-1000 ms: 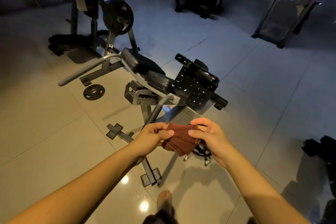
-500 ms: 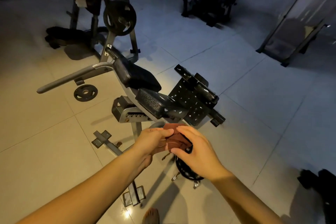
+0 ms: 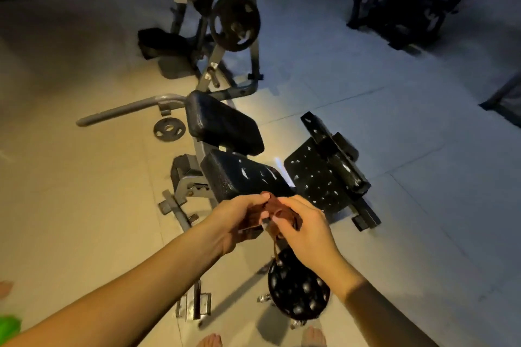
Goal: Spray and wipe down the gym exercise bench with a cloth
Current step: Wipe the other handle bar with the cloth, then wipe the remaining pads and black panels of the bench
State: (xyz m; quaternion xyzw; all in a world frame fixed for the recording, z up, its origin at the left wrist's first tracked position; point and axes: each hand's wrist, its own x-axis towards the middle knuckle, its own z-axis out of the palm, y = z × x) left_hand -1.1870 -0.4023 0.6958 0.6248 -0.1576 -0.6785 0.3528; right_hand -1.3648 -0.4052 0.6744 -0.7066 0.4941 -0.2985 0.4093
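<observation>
**Left hand [image 3: 239, 217] + right hand [image 3: 306, 231] both on cloth [image 3: 275, 205], no wipe contact yet**

Both hands are up in front of the body, fingers curled and pinching the brown cloth from either side. It is bunched between the fingertips, and a thin strand hangs from it. Looks like it's being folded or regripped, but that's a judgement.

Cloth is in the air, not on anything. In view it sits just at the near end of the bench [image 3: 203, 155], by the near edge of the seat pad [image 3: 239, 175]. I see no contact with the pad.

Progress:
- Spray: unclear. White flecks show on the seat pad, the flecked panel [image 3: 315, 177] to its right and the round pad [image 3: 298, 287] low over the floor [image 3: 84, 205]. Could be droplets, could be worn vinyl. Can't tell.
- No sprayer identifiable. A blurred green thing [image 3: 10, 327] sits at the lower-left frame edge; can't say what it is.
- Wipe: not started, going by the cloth being off the surface. Back pad [image 3: 222, 124] shows no flecks and no streaks.

Left to do: seat pad, back pad, likely the side panel too.
</observation>
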